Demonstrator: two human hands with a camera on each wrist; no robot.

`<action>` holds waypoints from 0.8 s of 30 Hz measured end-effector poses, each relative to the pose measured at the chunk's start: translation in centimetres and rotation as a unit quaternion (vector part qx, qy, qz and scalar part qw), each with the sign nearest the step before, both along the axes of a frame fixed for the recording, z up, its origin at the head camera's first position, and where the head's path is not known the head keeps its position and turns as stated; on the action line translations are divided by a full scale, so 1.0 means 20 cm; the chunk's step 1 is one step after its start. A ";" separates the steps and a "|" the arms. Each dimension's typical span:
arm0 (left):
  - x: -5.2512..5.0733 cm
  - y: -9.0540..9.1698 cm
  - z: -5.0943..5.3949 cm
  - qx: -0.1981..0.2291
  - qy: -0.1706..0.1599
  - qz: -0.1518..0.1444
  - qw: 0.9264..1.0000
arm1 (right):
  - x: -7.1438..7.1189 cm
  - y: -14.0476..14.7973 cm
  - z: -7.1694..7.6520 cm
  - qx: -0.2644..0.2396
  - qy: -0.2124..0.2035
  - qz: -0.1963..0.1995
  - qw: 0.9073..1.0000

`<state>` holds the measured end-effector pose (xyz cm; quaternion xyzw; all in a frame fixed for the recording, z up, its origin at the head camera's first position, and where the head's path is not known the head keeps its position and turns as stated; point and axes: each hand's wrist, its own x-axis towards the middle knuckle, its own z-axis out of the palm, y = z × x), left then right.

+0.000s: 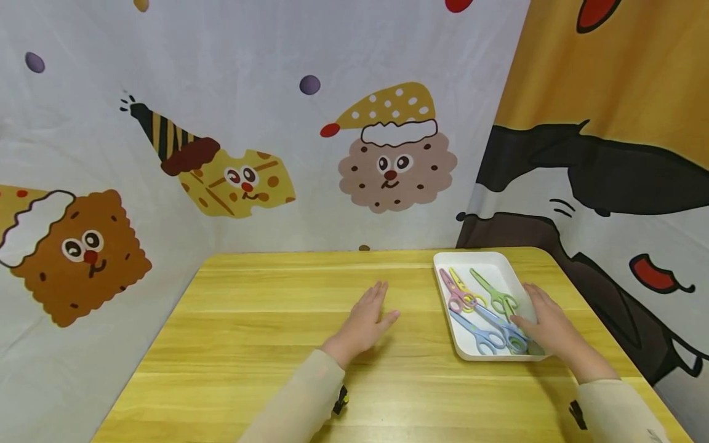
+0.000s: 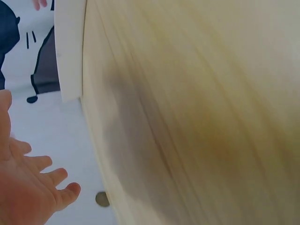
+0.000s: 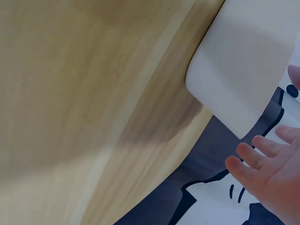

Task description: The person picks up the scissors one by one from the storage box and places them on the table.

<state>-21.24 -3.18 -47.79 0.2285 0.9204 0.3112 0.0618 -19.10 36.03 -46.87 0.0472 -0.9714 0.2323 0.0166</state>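
Note:
A white tray (image 1: 463,341) stands at the right of the wooden table, with several plastic scissors lying in it. Among them are pink scissors (image 1: 456,294), yellow scissors (image 1: 457,280), green scissors (image 1: 493,289) and blue scissors (image 1: 479,331). My right hand (image 1: 551,323) is at the tray's right side, fingers extended along the rim and thumb above the tray's inside; whether it touches is hard to tell. Left of the tray, my left hand (image 1: 362,323) hovers over the table, fingers straight, thumb apart, holding nothing. The right wrist view shows the tray's outer wall (image 3: 239,61) beyond the fingers.
The wooden table (image 1: 266,332) reaches back to a white curtain (image 1: 249,61) printed with cartoon biscuits and cheese. Another printed curtain (image 1: 653,203) hangs close along the table's right edge.

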 end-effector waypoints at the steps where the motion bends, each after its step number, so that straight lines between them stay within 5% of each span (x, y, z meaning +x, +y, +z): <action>1: 0.00 0.02 0.00 0.006 -0.004 0.001 1.000 | 0.00 0.01 0.00 -0.002 -0.003 -0.004 1.000; 9: 0.03 0.18 -0.04 0.085 -0.041 0.085 0.992 | 0.02 0.06 -0.01 -0.046 -0.060 -0.047 0.996; 16: 0.07 0.35 -0.04 0.176 -0.099 0.149 0.968 | 0.03 0.09 0.00 -0.065 -0.108 -0.083 0.989; 24: 0.10 0.51 -0.06 0.253 -0.145 0.181 0.939 | 0.04 0.11 0.02 -0.058 -0.122 -0.101 0.986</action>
